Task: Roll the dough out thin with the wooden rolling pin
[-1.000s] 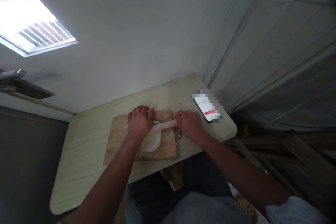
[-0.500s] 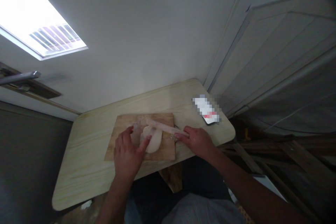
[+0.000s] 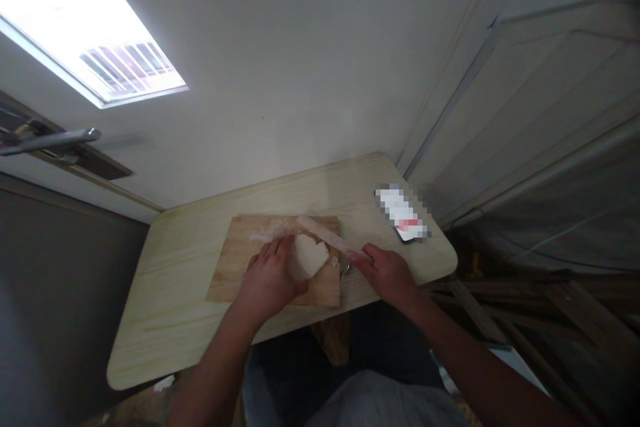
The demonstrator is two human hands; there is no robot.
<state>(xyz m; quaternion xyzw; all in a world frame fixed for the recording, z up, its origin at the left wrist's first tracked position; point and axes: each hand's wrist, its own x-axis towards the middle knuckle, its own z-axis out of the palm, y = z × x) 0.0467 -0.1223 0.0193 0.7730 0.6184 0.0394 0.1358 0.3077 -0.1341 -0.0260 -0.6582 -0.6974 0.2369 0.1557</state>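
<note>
A flat, pale piece of dough [image 3: 309, 257] with an uneven edge is on the wooden cutting board [image 3: 227, 273]. My left hand [image 3: 273, 275] covers its left side, fingers at the far edge and thumb at the near edge, gripping it. In my right hand [image 3: 387, 271] is the handle end of a floury wooden rolling pin [image 3: 325, 233]. The pin slants from the right over the board's far right part, its far end just beyond the dough. White flour [image 3: 260, 233] dusts the board's far side.
The board rests on a light wood-grain table [image 3: 165, 280] with rounded corners. A phone [image 3: 403, 213], its screen blurred out, lies at the table's right end. A wall stands behind, with a door handle [image 3: 55, 140] at left. A metal hook [image 3: 346, 268] shows at the board's right edge.
My left hand has gone from spread fingers over the dough to gripping its left side. The dough lies turned differently. The rolling pin has shifted slightly away from it, and the view has moved a little.
</note>
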